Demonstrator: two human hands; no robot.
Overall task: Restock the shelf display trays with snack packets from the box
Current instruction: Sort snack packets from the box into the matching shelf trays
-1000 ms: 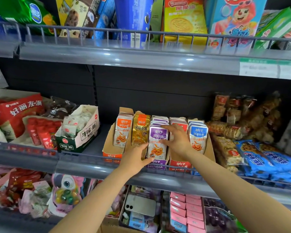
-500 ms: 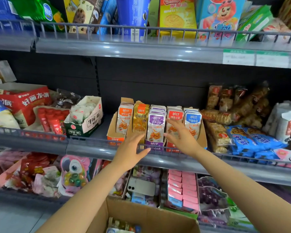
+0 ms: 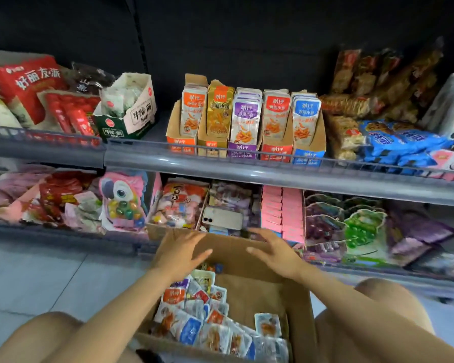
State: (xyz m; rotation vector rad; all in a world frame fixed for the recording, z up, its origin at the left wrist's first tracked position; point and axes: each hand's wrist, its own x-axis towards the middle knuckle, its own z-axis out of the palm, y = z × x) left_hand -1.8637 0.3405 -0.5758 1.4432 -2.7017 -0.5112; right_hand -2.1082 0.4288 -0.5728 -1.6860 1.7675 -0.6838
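A brown cardboard box [image 3: 254, 297] stands on the floor between my knees, with several loose snack packets [image 3: 207, 326] heaped in its left and near part. My left hand [image 3: 180, 251] and my right hand [image 3: 273, 247] hover above the box's far edge, fingers spread and holding nothing. On the middle shelf stand several cardboard display trays [image 3: 245, 145] side by side, filled with upright packets in orange, gold, purple, red and blue [image 3: 247, 116].
A grey shelf rail [image 3: 247, 166] runs in front of the trays. A green-and-white carton [image 3: 127, 116] sits left of them, blue biscuit packs [image 3: 393, 145] right. On the lower shelf lie a phone [image 3: 224, 218], pink packs [image 3: 282, 213] and candy bags. Grey floor tiles [image 3: 50, 279] lie to the left.
Both hands have left the display trays and come down to just above the box. The view has tilted down, so the box with its packets now shows.
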